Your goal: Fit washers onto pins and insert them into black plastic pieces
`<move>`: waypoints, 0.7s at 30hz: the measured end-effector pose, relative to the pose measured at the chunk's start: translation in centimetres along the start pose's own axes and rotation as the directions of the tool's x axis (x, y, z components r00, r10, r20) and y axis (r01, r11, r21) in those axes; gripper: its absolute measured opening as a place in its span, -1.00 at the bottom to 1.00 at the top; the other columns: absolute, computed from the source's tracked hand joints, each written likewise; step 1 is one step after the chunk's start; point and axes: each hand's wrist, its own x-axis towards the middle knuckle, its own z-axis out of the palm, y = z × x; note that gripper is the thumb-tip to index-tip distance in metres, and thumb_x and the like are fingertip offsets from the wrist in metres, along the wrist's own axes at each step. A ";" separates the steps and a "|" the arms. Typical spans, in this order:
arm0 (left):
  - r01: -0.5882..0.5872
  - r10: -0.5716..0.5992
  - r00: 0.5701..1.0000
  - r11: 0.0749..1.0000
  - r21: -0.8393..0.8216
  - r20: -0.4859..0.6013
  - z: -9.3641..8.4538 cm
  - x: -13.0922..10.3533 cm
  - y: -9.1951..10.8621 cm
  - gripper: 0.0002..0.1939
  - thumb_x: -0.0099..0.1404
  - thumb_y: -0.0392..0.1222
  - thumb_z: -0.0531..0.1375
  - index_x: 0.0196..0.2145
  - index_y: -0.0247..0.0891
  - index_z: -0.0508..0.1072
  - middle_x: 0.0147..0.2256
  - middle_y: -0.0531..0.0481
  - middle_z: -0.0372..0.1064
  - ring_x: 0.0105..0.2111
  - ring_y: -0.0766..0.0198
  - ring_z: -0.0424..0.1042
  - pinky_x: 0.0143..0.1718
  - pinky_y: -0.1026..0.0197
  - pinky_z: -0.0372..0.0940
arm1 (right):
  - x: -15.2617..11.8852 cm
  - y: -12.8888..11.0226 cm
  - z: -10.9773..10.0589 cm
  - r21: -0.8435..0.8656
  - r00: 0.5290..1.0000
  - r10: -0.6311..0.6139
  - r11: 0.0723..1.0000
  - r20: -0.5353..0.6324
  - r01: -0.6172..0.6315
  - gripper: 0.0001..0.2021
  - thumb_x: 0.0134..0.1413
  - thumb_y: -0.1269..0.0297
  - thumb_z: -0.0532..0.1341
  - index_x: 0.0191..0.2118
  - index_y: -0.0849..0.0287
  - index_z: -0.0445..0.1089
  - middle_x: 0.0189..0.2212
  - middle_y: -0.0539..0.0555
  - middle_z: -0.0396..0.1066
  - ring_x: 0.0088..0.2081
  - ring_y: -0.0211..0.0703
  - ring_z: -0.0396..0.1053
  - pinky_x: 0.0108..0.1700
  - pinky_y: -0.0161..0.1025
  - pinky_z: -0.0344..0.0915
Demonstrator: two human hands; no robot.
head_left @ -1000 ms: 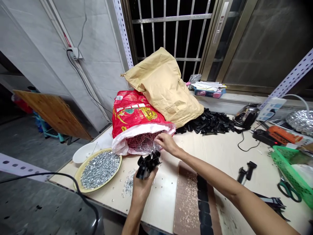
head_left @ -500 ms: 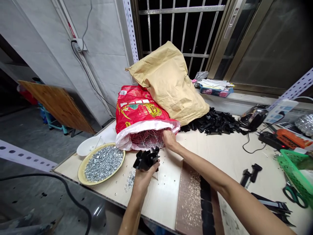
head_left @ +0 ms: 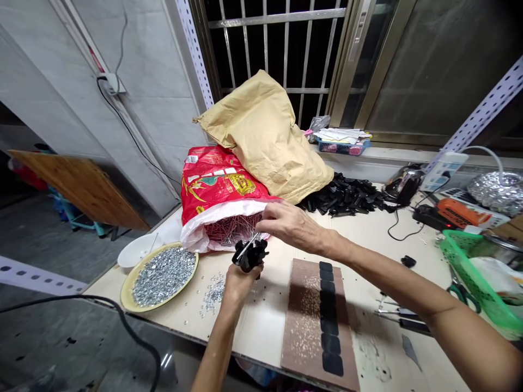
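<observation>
My left hand (head_left: 240, 283) is closed around a bunch of black plastic pieces (head_left: 254, 256), held upright over the table. A thin metal rod like a long nail or screw (head_left: 247, 246) slants down to the top of these pieces, pinched in the fingertips of my right hand (head_left: 288, 224). Whether it has entered a piece, I cannot tell. Just behind both hands lies a red sack (head_left: 223, 177) with its white-lined mouth open towards me, full of similar long metal rods (head_left: 229, 228). Left of my left hand, small shiny metal parts (head_left: 214, 294) lie scattered on the table.
A yellow basin (head_left: 126, 294) of small metal parts stands at the left edge beside a white bowl (head_left: 129, 251). A tan paper sack (head_left: 269, 136) leans behind, near heaped black pieces (head_left: 347, 193). A brown board (head_left: 300, 326), scissors (head_left: 463, 291) and a green basket (head_left: 474, 305) are to the right.
My right hand has come out of the sack's mouth with a metal rod and moved over the black pieces in my left hand. The view has shifted slightly right.
</observation>
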 end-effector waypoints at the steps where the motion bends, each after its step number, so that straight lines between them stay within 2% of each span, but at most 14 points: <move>1: -0.009 0.008 1.000 0.999 0.042 0.029 0.0 0.0 0.0 -0.72 -0.16 -0.17 0.30 -0.42 -0.35 0.54 -0.51 -0.07 0.50 -0.42 0.10 0.48 -0.39 0.20 0.32 | 0.2 -0.2 -0.3 -0.044 0.999 -0.042 0.998 0.030 0.043 -0.75 0.30 0.41 -0.04 -0.23 0.15 0.39 -0.29 0.07 0.23 -0.28 -0.22 0.16 -0.19 -0.23 0.12; 3: -0.033 0.024 0.997 0.991 0.129 0.071 -0.1 0.1 0.0 -0.80 -0.12 -0.17 0.27 -0.49 -0.32 0.53 -0.57 -0.03 0.47 -0.47 0.13 0.46 -0.43 0.21 0.28 | 0.6 -0.6 -0.9 -0.131 0.990 -0.108 0.984 0.089 0.120 -0.74 0.30 0.41 -0.05 -0.25 0.16 0.38 -0.29 0.08 0.22 -0.26 -0.20 0.15 -0.17 -0.20 0.12; 5: -0.045 0.031 0.997 0.973 0.227 0.064 -0.2 0.1 0.0 -0.86 -0.11 -0.16 0.25 -0.57 -0.30 0.50 -0.64 0.01 0.41 -0.55 0.15 0.42 -0.49 0.22 0.23 | 1.0 -1.1 -1.4 -0.180 0.978 -0.155 0.967 0.138 0.179 -0.76 0.30 0.41 -0.05 -0.25 0.17 0.36 -0.28 0.08 0.22 -0.25 -0.18 0.14 -0.18 -0.19 0.12; 7: -0.052 0.036 0.998 0.952 0.300 0.059 -0.1 0.2 0.0 -0.89 -0.10 -0.17 0.24 -0.61 -0.27 0.47 -0.68 0.03 0.37 -0.59 0.18 0.39 -0.52 0.23 0.18 | 1.4 -1.3 -1.8 -0.167 0.967 -0.189 0.962 0.174 0.218 -0.78 0.29 0.43 -0.03 -0.24 0.17 0.36 -0.28 0.08 0.22 -0.25 -0.17 0.14 -0.21 -0.22 0.13; 10: -0.088 0.075 0.996 0.925 0.370 0.050 0.1 0.4 0.0 -0.93 -0.10 -0.20 0.24 -0.59 -0.23 0.47 -0.65 0.03 0.40 -0.58 0.18 0.39 -0.52 0.25 0.14 | 2.0 -1.2 -2.2 -0.093 0.949 -0.228 0.963 0.215 0.253 -0.82 0.25 0.46 0.03 -0.29 0.19 0.35 -0.30 0.07 0.24 -0.26 -0.18 0.16 -0.26 -0.25 0.13; 13: -0.139 0.132 0.990 0.892 0.430 0.045 0.5 0.4 0.3 -0.96 -0.10 -0.23 0.25 -0.58 -0.19 0.46 -0.58 0.01 0.44 -0.50 0.13 0.43 -0.49 0.26 0.12 | 2.6 -0.9 -2.7 -0.043 0.939 -0.239 0.965 0.250 0.257 -0.85 0.22 0.47 0.07 -0.32 0.19 0.36 -0.31 0.07 0.26 -0.28 -0.18 0.18 -0.30 -0.25 0.12; 17: -0.135 0.122 0.991 0.873 0.469 0.059 0.9 0.4 0.9 -0.96 -0.10 -0.26 0.24 -0.61 -0.16 0.43 -0.62 0.01 0.40 -0.45 0.09 0.44 -0.45 0.26 0.11 | 2.9 -0.4 -3.1 0.021 0.912 -0.206 0.977 0.355 0.213 -0.81 0.24 0.44 0.06 -0.38 0.19 0.35 -0.36 0.05 0.25 -0.37 -0.24 0.15 -0.35 -0.27 0.08; 19: -0.125 0.113 0.992 0.865 0.486 0.056 1.1 0.6 1.0 -0.96 -0.09 -0.26 0.24 -0.59 -0.16 0.42 -0.62 0.01 0.40 -0.45 0.09 0.44 -0.44 0.26 0.11 | 2.5 0.0 -3.0 0.064 0.914 -0.209 0.978 0.349 0.199 -0.78 0.24 0.44 0.04 -0.41 0.19 0.34 -0.39 0.03 0.23 -0.40 -0.26 0.13 -0.37 -0.28 0.06; 21: -0.120 0.108 0.993 0.847 0.519 0.052 1.3 0.9 1.0 -0.96 -0.07 -0.25 0.24 -0.56 -0.18 0.42 -0.58 0.00 0.42 -0.43 0.10 0.45 -0.44 0.26 0.12 | 2.0 0.3 -2.6 0.083 0.937 -0.178 0.984 0.302 0.160 -0.77 0.25 0.45 0.01 -0.40 0.20 0.33 -0.38 0.03 0.21 -0.40 -0.27 0.11 -0.37 -0.29 0.06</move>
